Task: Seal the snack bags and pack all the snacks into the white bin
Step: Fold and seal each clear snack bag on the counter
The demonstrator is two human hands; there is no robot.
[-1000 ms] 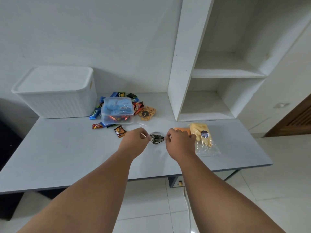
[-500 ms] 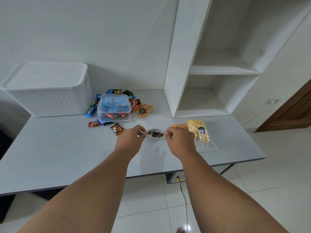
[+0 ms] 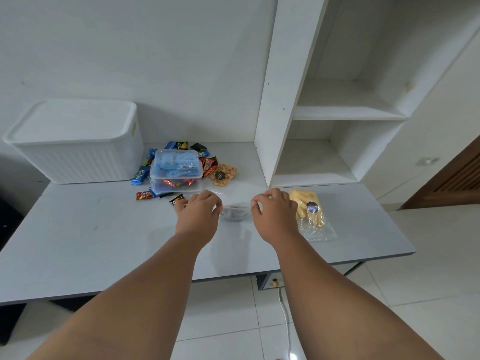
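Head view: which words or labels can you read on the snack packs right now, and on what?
"Kalpa": blue foil wrapper beside the white lidded bin.
Red foil wrapper: print blurred, unreadable.
Round dark labels on the clear bag of brown snacks and the clear bag of yellow sticks: too small to read.

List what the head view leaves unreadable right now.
Head view, white bin: contents hidden by its lid.
Head view, small bag pinched by left hand and right hand: motion-blurred, contents and seal unreadable.
Head view, wrappers behind the clear boxes: mostly covered, print too small.
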